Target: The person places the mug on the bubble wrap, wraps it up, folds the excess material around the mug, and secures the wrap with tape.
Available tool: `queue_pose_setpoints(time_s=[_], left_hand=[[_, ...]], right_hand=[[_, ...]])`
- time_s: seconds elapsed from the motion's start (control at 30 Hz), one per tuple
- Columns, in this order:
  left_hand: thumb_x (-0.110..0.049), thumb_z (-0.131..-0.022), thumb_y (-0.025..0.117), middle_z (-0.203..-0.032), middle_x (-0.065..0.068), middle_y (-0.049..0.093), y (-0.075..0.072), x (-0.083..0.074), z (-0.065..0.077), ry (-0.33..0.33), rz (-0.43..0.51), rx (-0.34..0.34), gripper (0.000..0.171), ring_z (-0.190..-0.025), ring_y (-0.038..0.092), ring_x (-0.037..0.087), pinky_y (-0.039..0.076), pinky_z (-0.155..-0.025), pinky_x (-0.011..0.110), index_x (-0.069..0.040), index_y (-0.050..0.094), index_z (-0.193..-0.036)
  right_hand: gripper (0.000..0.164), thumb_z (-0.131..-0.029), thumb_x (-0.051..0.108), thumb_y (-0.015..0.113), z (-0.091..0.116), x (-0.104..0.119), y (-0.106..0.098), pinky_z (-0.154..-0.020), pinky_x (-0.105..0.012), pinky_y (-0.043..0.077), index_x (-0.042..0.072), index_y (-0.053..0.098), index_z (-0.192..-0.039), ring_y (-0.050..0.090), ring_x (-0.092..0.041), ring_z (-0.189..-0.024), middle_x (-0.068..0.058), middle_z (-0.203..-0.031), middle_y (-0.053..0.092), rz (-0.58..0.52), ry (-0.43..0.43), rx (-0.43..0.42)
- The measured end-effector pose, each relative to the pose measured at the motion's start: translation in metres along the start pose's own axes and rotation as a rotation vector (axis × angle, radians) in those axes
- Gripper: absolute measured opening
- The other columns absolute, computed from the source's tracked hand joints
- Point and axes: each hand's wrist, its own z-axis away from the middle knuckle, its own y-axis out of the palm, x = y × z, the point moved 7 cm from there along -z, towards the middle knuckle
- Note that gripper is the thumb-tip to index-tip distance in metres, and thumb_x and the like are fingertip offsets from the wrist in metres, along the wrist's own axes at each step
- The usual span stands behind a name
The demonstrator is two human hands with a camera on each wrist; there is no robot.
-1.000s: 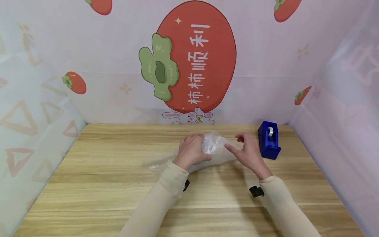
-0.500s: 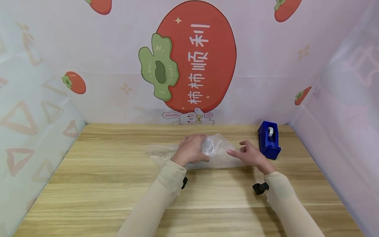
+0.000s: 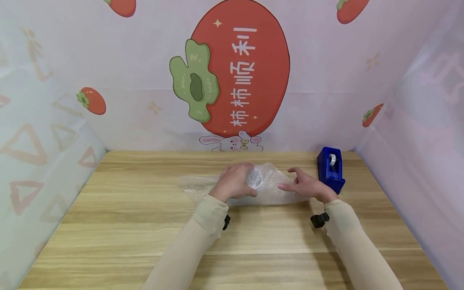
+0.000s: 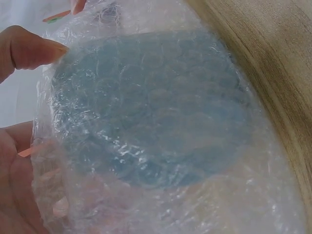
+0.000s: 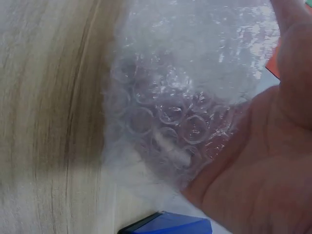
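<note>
A sheet of clear bubble wrap [image 3: 272, 189] stretches across the back middle of the table. Inside it, a blue-grey thing with a rounded outline [image 4: 151, 107] shows blurred through the plastic. My left hand [image 3: 233, 183] grips this wrapped bundle from the left, its thumb at the near edge and fingers over the far side. At the bundle's right, my right hand [image 3: 306, 186] has thumb and index finger spread apart. Its palm side lies along the loose end of the wrap, as the right wrist view shows.
A blue tape dispenser [image 3: 330, 171] with a roll of tape stands just beyond the right hand. The wooden table [image 3: 127, 241] runs back to a wall sheet [image 3: 145, 60] printed with persimmons. Similar sheets flank both sides.
My right hand came down onto the right part of the wrap, then its index finger stretched out. The wrap's right end settled lower. My left hand kept its grip, shifting very little.
</note>
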Motion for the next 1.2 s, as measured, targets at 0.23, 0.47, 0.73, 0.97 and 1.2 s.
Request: queue_pose_setpoints(time_s=[0.23, 0.47, 0.73, 0.97, 1.2], left_hand=[[-0.025, -0.078, 0.090, -0.154, 0.006, 0.048, 0.000, -0.001, -0.001, -0.006, -0.001, 0.004, 0.083, -0.141, 0.042, 0.029, 0.016, -0.122, 0.051, -0.008, 0.050, -0.149], [-0.026, -0.078, 0.090, -0.154, 0.006, 0.048, 0.000, -0.001, -0.002, -0.006, -0.008, 0.010, 0.083, -0.141, 0.042, 0.029, 0.016, -0.122, 0.051, -0.009, 0.050, -0.149], [-0.026, -0.079, 0.089, -0.154, 0.007, 0.047, 0.000, -0.001, -0.001, -0.003, -0.015, 0.013, 0.083, -0.142, 0.041, 0.029, 0.017, -0.122, 0.051, -0.009, 0.050, -0.149], [-0.026, -0.078, 0.090, -0.154, 0.006, 0.047, 0.000, -0.001, 0.000, 0.011, -0.014, 0.009, 0.084, -0.142, 0.041, 0.029, 0.017, -0.122, 0.050, -0.008, 0.050, -0.149], [-0.027, -0.078, 0.089, -0.155, 0.007, 0.046, 0.000, 0.000, 0.001, 0.017, -0.018, 0.010, 0.085, -0.143, 0.040, 0.029, 0.018, -0.122, 0.051, -0.007, 0.048, -0.150]], right_hand=[[0.092, -0.098, 0.053, 0.062, -0.002, 0.003, 0.007, -0.106, -0.061, 0.039, 0.011, 0.009, -0.160, 0.042, -0.046, -0.131, -0.036, -0.144, 0.038, -0.025, -0.106, 0.018], [0.081, -0.105, 0.043, 0.053, 0.003, 0.020, 0.003, -0.092, -0.050, 0.047, 0.024, 0.001, -0.164, 0.055, -0.035, -0.100, -0.024, -0.109, 0.055, 0.029, -0.234, 0.045], [0.076, -0.107, 0.054, 0.039, 0.004, 0.028, 0.004, -0.112, -0.064, 0.030, 0.024, -0.001, -0.164, 0.038, -0.048, -0.138, -0.026, -0.163, 0.018, 0.085, -0.193, 0.140], [0.070, -0.108, 0.057, 0.024, 0.004, 0.020, 0.011, -0.116, -0.068, 0.014, 0.022, 0.000, -0.163, 0.010, -0.050, -0.150, -0.026, -0.166, 0.007, -0.030, -0.152, 0.071], [0.069, -0.109, 0.052, 0.033, 0.006, 0.026, 0.004, -0.108, -0.068, 0.032, 0.021, 0.004, -0.163, 0.034, -0.053, -0.139, -0.032, -0.159, 0.024, -0.008, -0.219, -0.002]])
